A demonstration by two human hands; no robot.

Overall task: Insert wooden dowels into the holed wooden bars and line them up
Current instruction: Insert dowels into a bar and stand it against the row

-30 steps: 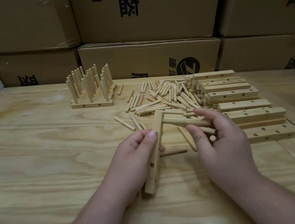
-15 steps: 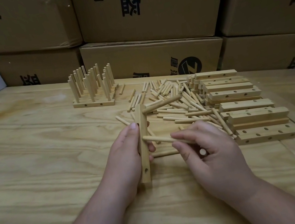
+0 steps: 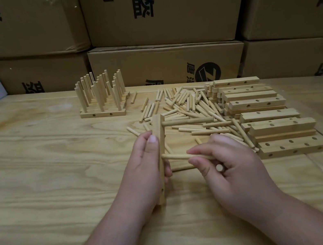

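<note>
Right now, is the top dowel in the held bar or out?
In: the top dowel juts sideways from the bar, unsupported by either hand.

Soft, even light falls from overhead, moderately bright and warm. The pale table [image 3: 38,187] carries a faint sheen toward 10 o'clock and no hard glare. Shadows are weak and diffuse, thin under the hands and darker in the gaps between the cardboard boxes [image 3: 158,10] at 12 o'clock. Wide-angle distortion bends lines at the edges, and the whole view is slightly soft.
</note>
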